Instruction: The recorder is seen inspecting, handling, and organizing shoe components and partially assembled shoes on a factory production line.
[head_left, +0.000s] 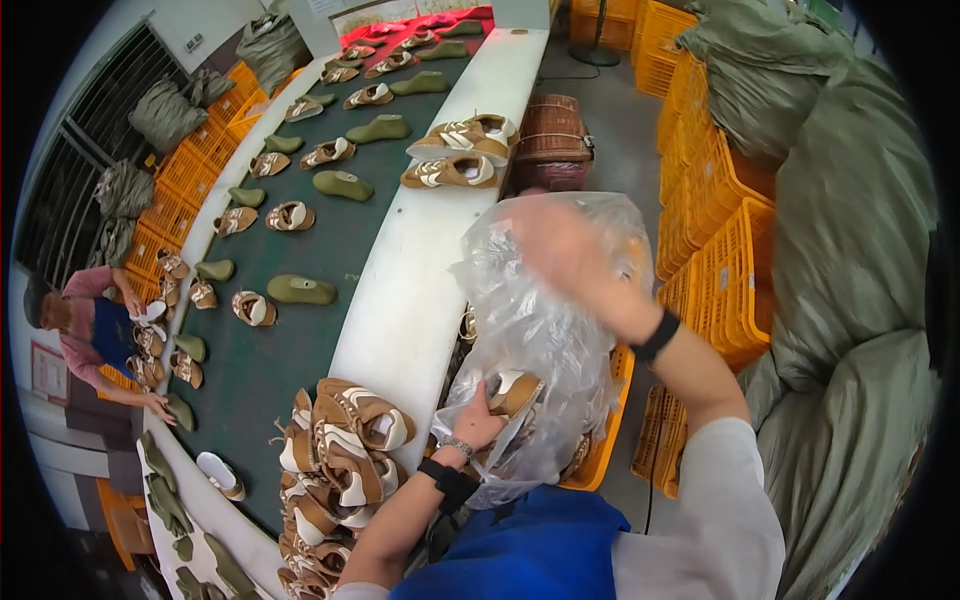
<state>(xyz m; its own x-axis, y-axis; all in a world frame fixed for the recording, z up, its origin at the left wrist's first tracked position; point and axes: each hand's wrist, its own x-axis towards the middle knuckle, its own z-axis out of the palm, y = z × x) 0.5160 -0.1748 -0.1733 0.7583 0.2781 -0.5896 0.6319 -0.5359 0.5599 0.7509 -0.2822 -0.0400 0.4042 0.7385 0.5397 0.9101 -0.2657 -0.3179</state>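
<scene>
A crumpled clear plastic bag (545,330) lies in front of me over an orange crate (608,440) with sneakers in it. My left hand (478,425), thumb up, is closed at the side of a brown and white sneaker (515,393) among the plastic folds. Most of its fingers are hidden. Smeared by motion, my right hand (555,245) is over the upper part of the bag; its fingers cannot be made out. Beside my left forearm, a pile of brown and white sneakers (350,440) is stacked at the line's edge.
A white ledge (400,270) runs along a green conveyor (300,350) carrying sneakers and green shoe lasts (342,185). A sneaker pair (460,150) sits on the ledge. Orange crates (735,290) and green sacks (850,250) stand at right. A co-worker (95,330) handles shoes across the line.
</scene>
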